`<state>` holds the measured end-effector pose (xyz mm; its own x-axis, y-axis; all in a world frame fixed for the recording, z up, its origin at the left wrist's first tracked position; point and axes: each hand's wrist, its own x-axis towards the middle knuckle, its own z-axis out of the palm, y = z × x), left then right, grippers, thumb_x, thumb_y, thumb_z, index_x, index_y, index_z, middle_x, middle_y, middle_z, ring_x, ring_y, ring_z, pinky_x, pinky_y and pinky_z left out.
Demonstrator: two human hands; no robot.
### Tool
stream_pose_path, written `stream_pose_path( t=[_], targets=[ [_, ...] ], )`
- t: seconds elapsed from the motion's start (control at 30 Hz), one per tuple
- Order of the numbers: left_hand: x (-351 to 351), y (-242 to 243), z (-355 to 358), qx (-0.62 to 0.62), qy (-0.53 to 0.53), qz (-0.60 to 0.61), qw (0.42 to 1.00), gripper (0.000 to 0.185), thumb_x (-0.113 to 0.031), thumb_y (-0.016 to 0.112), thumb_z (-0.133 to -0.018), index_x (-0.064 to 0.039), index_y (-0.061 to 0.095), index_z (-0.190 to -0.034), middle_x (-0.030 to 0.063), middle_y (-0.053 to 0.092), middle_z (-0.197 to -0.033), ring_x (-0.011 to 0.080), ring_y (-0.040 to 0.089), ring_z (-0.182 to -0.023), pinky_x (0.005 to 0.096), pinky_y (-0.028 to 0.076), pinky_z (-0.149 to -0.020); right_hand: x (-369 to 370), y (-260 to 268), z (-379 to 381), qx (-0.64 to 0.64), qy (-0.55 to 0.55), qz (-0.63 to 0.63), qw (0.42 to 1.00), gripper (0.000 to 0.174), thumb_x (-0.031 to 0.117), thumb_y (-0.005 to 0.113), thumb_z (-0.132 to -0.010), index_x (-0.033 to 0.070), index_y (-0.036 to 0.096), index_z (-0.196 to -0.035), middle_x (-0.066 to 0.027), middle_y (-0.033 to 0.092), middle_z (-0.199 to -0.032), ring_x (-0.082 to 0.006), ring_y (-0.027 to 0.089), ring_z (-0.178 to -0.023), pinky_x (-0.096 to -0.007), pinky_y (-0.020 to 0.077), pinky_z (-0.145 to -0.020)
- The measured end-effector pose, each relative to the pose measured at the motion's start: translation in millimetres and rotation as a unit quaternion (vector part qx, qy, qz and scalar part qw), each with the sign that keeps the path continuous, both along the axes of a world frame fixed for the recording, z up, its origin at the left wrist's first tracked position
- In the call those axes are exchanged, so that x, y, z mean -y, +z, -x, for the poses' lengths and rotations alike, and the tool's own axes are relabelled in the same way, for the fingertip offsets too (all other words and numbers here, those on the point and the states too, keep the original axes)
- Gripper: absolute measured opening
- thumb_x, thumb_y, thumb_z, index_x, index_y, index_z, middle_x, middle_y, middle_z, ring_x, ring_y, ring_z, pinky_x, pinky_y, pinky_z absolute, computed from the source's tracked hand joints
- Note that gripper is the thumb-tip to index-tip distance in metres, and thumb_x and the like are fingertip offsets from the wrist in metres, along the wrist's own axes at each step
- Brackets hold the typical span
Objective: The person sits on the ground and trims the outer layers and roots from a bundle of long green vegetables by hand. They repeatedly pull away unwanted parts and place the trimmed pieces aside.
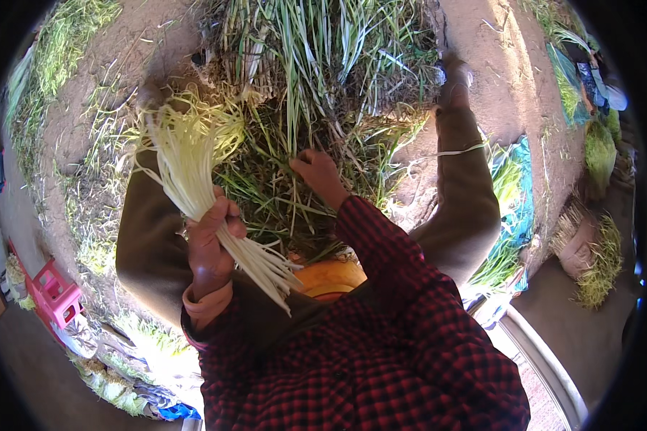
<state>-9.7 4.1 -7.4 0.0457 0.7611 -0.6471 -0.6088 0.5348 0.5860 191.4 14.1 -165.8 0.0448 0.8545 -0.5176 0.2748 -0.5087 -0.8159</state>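
My left hand [214,237] is closed around a bunch of pale, long-stemmed plants [191,178], with yellow leaves at the upper end and white stalk ends pointing down to the right. To its right, my right hand [315,169] reaches over a heap of loose green and brown leaves [264,188] between my legs. Its thumb and forefinger are close together at thin stems; whether they grip one is unclear. Beyond the hands lies a thick pile of long green-leaved plants [323,48] with dirty stalks.
An orange rounded object [331,277] is between my thighs. Leaf scraps [102,140] litter the earthen floor at left, near a pink plastic stool [56,293]. At right are greens on a teal sheet [520,215] and plant bundles [598,153]. A pale strip [461,152] crosses my right leg.
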Motion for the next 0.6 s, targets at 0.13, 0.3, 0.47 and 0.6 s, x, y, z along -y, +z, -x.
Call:
stream_pose_path(
  t=[0.13,0.3,0.47,0.6],
  targets=[
    [4,-15,-11,-0.042,-0.037,-0.038,0.998,0.018,-0.004,0.062,-0.082,-0.004,0.052,-0.097,0.0125,0.062,-0.077,0.0131,0.054,-0.049,0.0229,0.044,-0.043,29,47,-2,-0.087,0.027,-0.017,0.996,0.024,0.023,0.059,-0.083,-0.002,0.059,-0.082,-0.0029,0.052,-0.063,-0.0089,0.045,-0.058,-0.0282,0.0386,-0.055],
    [6,-33,-24,-0.117,-0.086,-0.052,0.988,0.021,0.001,0.065,-0.077,-0.003,0.053,-0.093,0.0155,0.064,-0.085,0.0118,0.053,-0.048,0.022,0.043,-0.042,65,86,3,-0.136,0.061,-0.056,0.987,0.021,0.019,0.059,-0.083,-0.002,0.058,-0.087,-0.0029,0.054,-0.069,-0.0088,0.047,-0.063,-0.027,0.0404,-0.057],
    [12,-33,-33,-0.217,-0.147,-0.037,0.964,0.021,0.001,0.067,-0.073,-0.002,0.054,-0.089,0.0081,0.061,-0.074,0.0111,0.051,-0.046,0.0221,0.041,-0.041,80,96,11,-0.146,0.067,-0.077,0.984,0.023,0.02,0.06,-0.082,-0.002,0.056,-0.086,-0.0076,0.054,-0.067,-0.0128,0.049,-0.062,-0.0301,0.0415,-0.059],
    [14,-40,-31,-0.225,-0.174,-0.041,0.958,0.022,0.001,0.068,-0.072,-0.002,0.054,-0.089,0.0054,0.059,-0.069,0.0109,0.05,-0.044,0.0226,0.04,-0.04,77,102,14,-0.107,0.053,-0.078,0.99,0.022,0.019,0.061,-0.081,-0.002,0.056,-0.085,-0.0065,0.054,-0.067,-0.0113,0.047,-0.062,-0.0295,0.0409,-0.058]
  ],
)
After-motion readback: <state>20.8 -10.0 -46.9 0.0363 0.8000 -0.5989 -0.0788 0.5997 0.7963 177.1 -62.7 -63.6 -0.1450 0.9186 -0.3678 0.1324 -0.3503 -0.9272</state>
